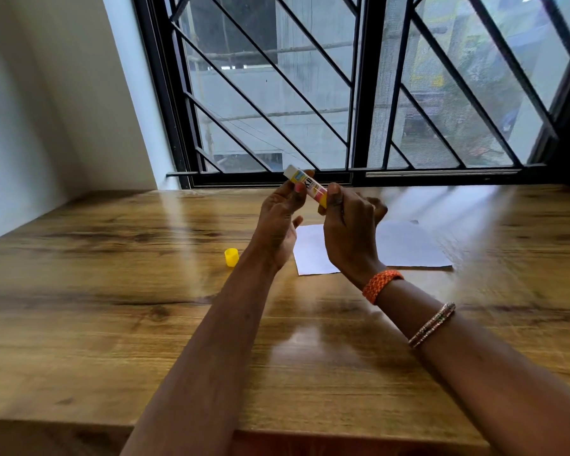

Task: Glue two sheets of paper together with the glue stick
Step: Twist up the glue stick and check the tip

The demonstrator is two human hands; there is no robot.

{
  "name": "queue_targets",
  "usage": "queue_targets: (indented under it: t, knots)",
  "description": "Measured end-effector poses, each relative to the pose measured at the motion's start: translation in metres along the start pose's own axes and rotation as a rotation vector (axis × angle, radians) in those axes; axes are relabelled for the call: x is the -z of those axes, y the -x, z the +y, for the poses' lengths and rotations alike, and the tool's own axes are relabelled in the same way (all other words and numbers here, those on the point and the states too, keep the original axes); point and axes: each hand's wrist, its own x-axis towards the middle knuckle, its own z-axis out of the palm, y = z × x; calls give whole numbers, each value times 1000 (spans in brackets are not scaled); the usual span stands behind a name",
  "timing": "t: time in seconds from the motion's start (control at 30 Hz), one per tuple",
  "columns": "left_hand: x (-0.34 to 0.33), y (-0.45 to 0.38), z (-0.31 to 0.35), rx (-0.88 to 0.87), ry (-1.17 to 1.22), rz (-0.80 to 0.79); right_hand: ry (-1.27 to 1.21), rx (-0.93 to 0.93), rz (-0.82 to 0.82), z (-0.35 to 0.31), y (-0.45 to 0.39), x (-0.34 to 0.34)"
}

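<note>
Glue stick [306, 189] uncapped, held up above the table [112, 291] | your left hand [278, 222] pinches its upper barrel, right hand [346, 225] curls round the yellow base | light, rigid, slick plastic: hold the barrel | paper [412, 248] thin, floppy, flat below | cap [231, 257] lies apart.

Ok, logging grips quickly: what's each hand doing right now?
Left hand: pinching the glue stick.
Right hand: gripping its yellow base.

A glossy wooden table [112, 307] fills the foreground and runs back to a black-framed window [359, 93] with slanted bars. Pale daylight from the window reflects in streaks on the tabletop. Left of the window stands a plain white wall [46, 110].
</note>
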Motion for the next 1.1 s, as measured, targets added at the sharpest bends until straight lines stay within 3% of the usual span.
queue_targets:
  t: [0.2,0.47,0.67,0.83,0.97,1.1]
  knots:
    - [3,6,5,-20,10,156,78,227,-31,4,6,-4]
    - [-1,3,6,-60,-21,283,222,214,47,11,0,3]
    - [-1,2,4,-67,-50,214,100,68,-13,9,-1,-3]
    - [2,-1,2,-50,-64,215,103,70,-9,7,1,-4]
    - [3,0,1,-31,-53,200,59,190,4,5,3,-4]
    - [1,1,2,-13,-8,195,173,340,-2,8,2,-2]
